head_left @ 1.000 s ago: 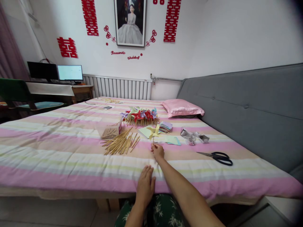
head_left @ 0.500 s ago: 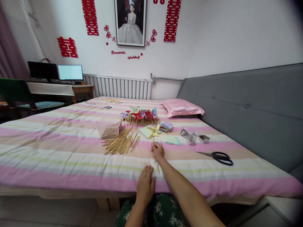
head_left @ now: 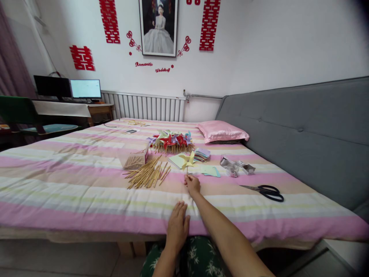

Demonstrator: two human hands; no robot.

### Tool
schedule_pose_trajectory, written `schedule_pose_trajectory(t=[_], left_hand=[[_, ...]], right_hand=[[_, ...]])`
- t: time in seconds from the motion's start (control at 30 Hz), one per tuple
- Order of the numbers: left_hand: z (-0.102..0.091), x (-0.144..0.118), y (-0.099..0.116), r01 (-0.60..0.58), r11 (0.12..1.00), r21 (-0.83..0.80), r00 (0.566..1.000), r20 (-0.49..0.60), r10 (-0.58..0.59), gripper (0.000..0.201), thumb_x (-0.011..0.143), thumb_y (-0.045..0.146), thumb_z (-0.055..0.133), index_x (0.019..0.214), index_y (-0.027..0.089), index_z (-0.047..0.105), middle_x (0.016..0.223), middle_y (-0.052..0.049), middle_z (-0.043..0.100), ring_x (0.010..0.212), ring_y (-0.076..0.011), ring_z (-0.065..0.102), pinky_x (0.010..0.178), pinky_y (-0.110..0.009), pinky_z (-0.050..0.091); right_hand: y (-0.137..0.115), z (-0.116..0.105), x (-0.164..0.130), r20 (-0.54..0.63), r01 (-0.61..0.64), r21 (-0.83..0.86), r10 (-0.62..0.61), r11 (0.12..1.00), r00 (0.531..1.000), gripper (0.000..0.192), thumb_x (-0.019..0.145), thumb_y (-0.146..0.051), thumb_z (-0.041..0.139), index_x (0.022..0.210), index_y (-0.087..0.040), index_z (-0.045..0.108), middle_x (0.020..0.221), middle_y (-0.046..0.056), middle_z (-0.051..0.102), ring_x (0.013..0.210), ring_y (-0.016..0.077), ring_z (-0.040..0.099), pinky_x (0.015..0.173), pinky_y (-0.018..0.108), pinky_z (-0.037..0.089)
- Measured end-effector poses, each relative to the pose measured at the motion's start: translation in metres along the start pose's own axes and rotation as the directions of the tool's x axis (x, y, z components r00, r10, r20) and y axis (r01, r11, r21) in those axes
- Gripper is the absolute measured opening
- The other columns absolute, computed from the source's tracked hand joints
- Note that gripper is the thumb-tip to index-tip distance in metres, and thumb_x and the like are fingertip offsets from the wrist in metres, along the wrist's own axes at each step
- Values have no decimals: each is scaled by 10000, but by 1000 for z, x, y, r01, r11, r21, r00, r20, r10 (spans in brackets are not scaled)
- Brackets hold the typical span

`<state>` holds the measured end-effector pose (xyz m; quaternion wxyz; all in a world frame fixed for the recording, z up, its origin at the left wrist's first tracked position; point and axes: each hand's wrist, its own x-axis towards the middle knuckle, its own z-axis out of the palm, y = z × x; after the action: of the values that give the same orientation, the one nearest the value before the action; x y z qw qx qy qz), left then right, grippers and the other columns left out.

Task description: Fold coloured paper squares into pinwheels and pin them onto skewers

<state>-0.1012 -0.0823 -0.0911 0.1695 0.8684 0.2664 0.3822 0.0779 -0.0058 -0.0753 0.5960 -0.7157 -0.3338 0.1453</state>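
My right hand [head_left: 192, 184] reaches out over the striped bedspread [head_left: 86, 184] and pinches the stick of a yellow paper pinwheel [head_left: 187, 159], which stands upright. My left hand [head_left: 177, 225] lies flat, palm down, on the bed's near edge and holds nothing. Left of the pinwheel lies a heap of wooden sticks [head_left: 148, 174]. Behind it sits a pile of finished pinwheels [head_left: 170, 140] in red, purple, green and blue. Paper squares [head_left: 201, 154] are stacked next to the pinwheel.
Black scissors [head_left: 266, 191] lie to the right on the bed. A small box of sticks [head_left: 135, 161], clear plastic wrapping [head_left: 235, 166] and a pink pillow [head_left: 221, 132] are further back. A grey headboard [head_left: 302, 130] runs along the right. A desk with monitors [head_left: 69, 89] stands at far left.
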Motion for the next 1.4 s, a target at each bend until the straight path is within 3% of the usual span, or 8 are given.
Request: schedule_pose_trajectory(t=[1.1,1.4], left_hand=[[-2,0,2,32,999,-34,1000,2,-31,373,844,183,460,1197,175,581,1256,-116,608,1233,-262,494,1000,-486,438],[-1,0,2,32,999,-25,999,2,-32,371,854,189,446,1198,144,578,1259,-130,603,1239,-260,487,1009,-477,431]], right_hand=[[5,2,2,54,-36,-10,37,999,998,294,893,-337,541,1124,-156,565,1109,70,600,923,192,612,780,381,528],[0,0,0,18,-21,-17,21,1000,1000,296,893,-331,540,1140,-169,560,1150,73,584,959,203,601,803,392,522]])
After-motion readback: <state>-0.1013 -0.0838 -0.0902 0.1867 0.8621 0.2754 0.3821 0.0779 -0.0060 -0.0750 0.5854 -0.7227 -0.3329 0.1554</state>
